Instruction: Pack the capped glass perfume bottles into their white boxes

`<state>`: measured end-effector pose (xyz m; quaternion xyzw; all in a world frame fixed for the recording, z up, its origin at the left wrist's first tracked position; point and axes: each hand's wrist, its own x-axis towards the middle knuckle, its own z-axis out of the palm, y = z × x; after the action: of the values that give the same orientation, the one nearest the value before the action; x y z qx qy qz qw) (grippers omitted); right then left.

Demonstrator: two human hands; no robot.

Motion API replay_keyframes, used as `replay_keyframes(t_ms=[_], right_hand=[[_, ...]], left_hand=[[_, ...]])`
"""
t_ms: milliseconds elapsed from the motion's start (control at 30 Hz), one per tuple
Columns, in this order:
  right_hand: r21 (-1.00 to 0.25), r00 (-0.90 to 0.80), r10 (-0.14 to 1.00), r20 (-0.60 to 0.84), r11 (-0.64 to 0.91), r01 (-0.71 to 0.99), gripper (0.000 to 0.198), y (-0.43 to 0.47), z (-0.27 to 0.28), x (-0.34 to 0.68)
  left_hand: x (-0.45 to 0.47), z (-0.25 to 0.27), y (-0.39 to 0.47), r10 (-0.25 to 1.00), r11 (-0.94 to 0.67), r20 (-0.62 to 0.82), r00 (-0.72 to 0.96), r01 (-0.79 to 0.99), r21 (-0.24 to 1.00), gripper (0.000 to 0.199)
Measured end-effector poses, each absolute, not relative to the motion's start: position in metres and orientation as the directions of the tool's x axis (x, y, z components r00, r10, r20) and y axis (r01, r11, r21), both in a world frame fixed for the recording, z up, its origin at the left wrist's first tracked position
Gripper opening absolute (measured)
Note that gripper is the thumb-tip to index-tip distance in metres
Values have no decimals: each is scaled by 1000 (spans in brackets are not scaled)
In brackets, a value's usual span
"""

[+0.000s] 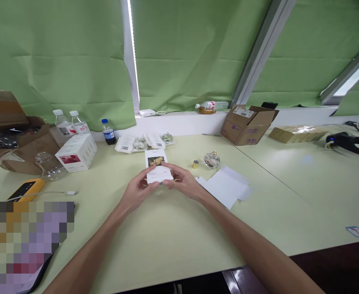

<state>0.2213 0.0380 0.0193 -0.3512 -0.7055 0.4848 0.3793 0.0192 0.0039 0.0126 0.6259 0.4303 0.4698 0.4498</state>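
With the held pack taken as the centre of a dial and twelve o'clock toward the curtains, the white printed pack [159,175] is gripped by both hands, low over the bench [167,232]. Its seven-to-nine side is held by the left hand [137,187], its three-to-five side by the right hand [183,181]; the thumbs are set at the near, six o'clock edge, with fingers curled along the sides. Whether anything lies inside cannot be told. The pack seems best handled with light, even pressure, so that thin card is not dented or creased, and with both thumbs kept level so that it is not twisted. Care should be taken at three o'clock, where a gold cap [195,164] and, farther out, a rounded glass bottle [211,160] could be knocked by a wide elbow. The white sheet [226,185], toward four o'clock, should be kept from being dragged by the forearm.
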Motion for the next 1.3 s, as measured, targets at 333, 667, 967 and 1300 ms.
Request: replay_keyframes(t_ms=[333, 667, 967, 1300], right_hand=[[-946, -440, 877, 192, 285, 154, 61, 36, 16, 219], [-953, -438, 877, 197, 277, 125, 58, 36, 16, 217], [-976, -446, 885, 132, 195, 98, 82, 38, 12, 217], [-960, -482, 859, 171, 257, 116, 69, 38, 13, 217]], left_hand=[[20, 14, 3, 962, -250, 219, 165, 200, 947, 56], [20, 11, 6, 965, -208, 189, 184, 95, 973, 54], [19, 17, 6, 960, -153, 170, 221, -90, 984, 74], [19, 17, 5, 957, -142, 158, 243, -82, 986, 77]])
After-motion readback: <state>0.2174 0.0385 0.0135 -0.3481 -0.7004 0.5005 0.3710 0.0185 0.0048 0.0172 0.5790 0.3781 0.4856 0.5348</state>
